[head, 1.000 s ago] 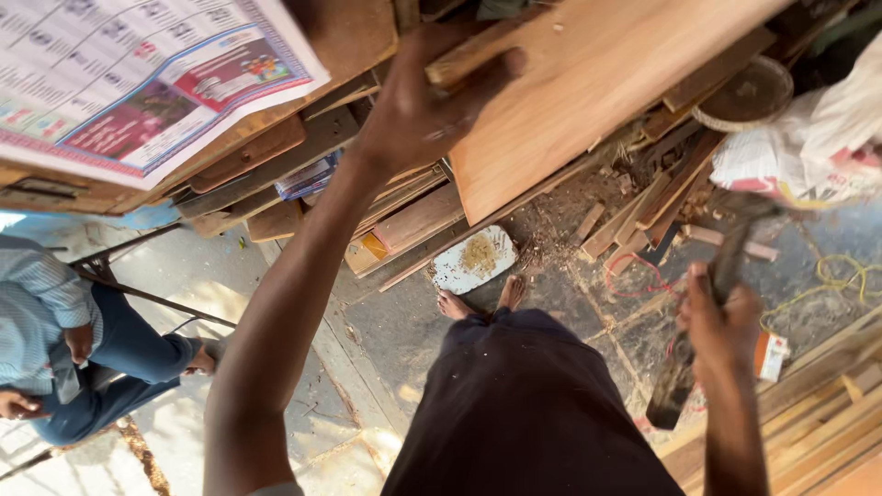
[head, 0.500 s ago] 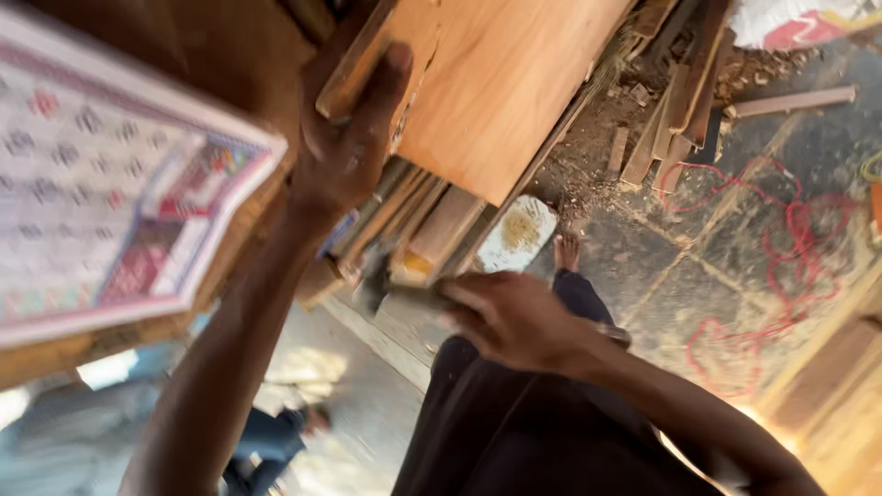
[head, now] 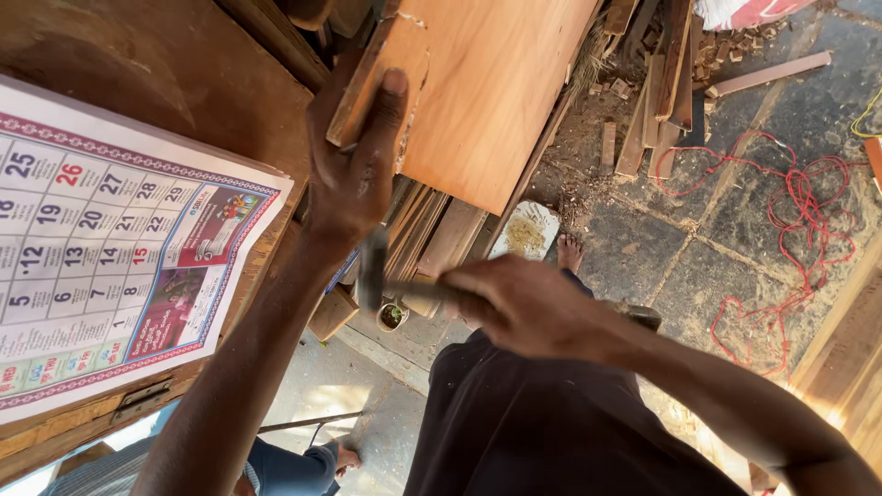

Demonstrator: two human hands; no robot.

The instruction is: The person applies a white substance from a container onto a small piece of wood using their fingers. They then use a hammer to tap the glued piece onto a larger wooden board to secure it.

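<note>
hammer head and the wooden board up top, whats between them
In the head view, the left hand lies between: it grips the wooden board edge, and the hammer head, held by the right hand, sits just below its wrist.

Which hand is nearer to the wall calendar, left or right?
Left. The left hand grips a wooden board just right of the calendar; the right hand, holding a hammer, is farther right.

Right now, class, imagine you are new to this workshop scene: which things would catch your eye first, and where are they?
The big wall calendar fills the left edge. At centre, the left hand presses a small wooden piece against a large plywood board, while the right hand holds a hammer just below it. On the stone floor at right lies a tangle of red cord.
</note>
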